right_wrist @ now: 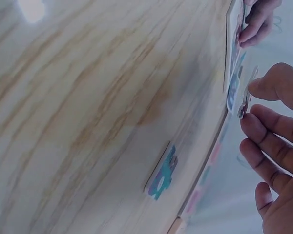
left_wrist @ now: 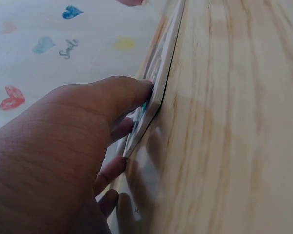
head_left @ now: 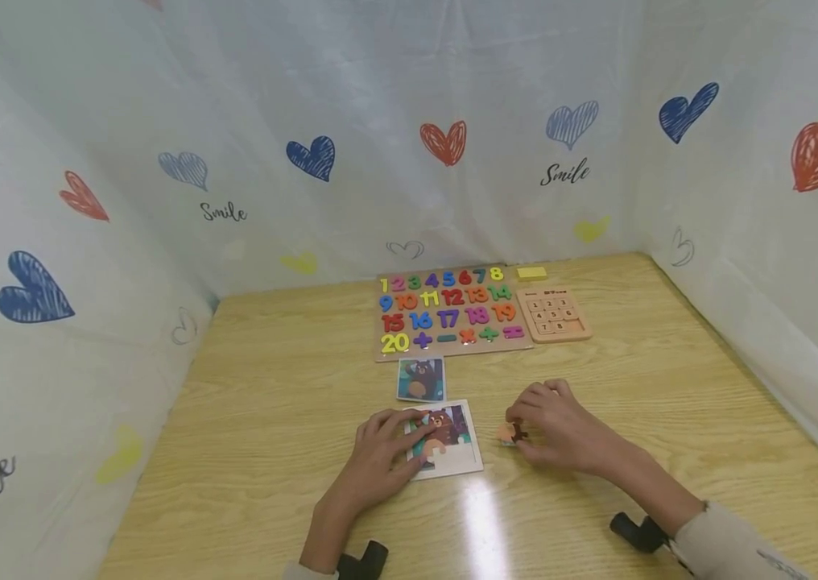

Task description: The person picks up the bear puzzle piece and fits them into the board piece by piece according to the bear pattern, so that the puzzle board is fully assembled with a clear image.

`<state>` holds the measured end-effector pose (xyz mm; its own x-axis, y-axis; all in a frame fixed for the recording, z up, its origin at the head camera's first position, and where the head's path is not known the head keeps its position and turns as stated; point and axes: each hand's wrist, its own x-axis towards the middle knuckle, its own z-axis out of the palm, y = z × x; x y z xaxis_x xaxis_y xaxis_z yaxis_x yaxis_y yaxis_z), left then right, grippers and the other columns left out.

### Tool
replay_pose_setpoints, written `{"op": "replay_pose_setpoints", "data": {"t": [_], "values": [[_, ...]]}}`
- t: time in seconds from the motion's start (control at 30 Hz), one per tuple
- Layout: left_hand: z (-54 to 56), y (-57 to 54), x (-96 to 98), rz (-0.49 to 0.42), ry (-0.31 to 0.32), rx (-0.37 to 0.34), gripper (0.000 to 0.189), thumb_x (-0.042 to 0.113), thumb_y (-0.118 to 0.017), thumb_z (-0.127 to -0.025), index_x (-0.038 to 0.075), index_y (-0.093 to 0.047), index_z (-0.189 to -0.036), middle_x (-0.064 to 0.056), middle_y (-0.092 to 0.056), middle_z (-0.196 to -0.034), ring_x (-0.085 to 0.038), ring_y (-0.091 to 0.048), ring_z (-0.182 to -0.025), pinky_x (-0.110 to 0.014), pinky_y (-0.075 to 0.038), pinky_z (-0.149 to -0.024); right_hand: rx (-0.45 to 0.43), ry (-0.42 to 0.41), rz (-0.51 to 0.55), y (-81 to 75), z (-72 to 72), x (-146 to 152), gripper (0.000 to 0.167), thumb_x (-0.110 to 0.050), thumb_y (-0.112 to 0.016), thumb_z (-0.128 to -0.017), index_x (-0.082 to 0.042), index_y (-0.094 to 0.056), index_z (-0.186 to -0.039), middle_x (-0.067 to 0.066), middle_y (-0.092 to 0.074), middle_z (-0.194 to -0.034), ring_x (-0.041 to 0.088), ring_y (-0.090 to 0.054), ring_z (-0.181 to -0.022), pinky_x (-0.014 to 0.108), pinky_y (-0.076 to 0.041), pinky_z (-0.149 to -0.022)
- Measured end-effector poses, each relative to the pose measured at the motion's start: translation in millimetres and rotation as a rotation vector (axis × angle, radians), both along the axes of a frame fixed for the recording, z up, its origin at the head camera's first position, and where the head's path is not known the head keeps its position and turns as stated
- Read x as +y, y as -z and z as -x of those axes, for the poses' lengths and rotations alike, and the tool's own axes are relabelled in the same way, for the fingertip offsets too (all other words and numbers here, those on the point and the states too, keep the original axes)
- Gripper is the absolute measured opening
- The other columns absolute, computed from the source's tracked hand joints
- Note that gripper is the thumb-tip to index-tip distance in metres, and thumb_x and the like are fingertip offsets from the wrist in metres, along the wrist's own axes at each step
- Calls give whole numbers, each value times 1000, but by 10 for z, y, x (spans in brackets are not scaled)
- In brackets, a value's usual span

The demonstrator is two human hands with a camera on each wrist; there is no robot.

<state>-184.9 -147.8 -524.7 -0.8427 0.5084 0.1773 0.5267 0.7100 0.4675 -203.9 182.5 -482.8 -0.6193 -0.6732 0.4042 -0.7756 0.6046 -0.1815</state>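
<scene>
A bear jigsaw puzzle in a white-bordered tray (head_left: 463, 459) lies on the table, its lower right part bare. My left hand (head_left: 383, 451) rests over the left side of the tray. The left wrist view shows its thumb (left_wrist: 132, 92) on top, near the tray's edge. To the right of the tray, my right hand (head_left: 557, 427) pinches a jigsaw piece (head_left: 507, 435) between thumb and fingers, raised above the table in the right wrist view. A second, teal jigsaw piece (right_wrist: 161, 178) lies on the wood near that hand; in the head view the hand hides it.
A square bear picture card (head_left: 421, 379) lies just behind the tray. Farther back are a number board (head_left: 452, 352) with colourful numerals, a wooden sliding number puzzle (head_left: 554, 316) and a yellow block (head_left: 531, 274). A white curtain (head_left: 380, 80) with printed hearts surrounds the table.
</scene>
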Motion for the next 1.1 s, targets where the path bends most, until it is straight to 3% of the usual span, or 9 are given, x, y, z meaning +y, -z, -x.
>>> {"op": "replay_pose_setpoints", "data": {"t": [0.4,1.1], "values": [[1,-4,6,11,-2,-2,43,43,-57,-100,35,-57,-142,8,-44,-150,-28,-32,-137,-60,-26,-106,-35,-31,6,-62,11,-175,25,-20,-82,-74,-15,-72,-96,-7,-67,-95,14,-57,-94,46,-36,-87],[-2,-2,-1,-1,2,15,42,41,-58,-100,33,-59,-141,7,-45,-149,-28,-33,-136,-59,-26,-106,-1,-88,5,-54,-2,-412,26,-20,-83,-73,-16,-72,-96,-8,-67,-92,13,-56,-92,43,-37,-87]]}}
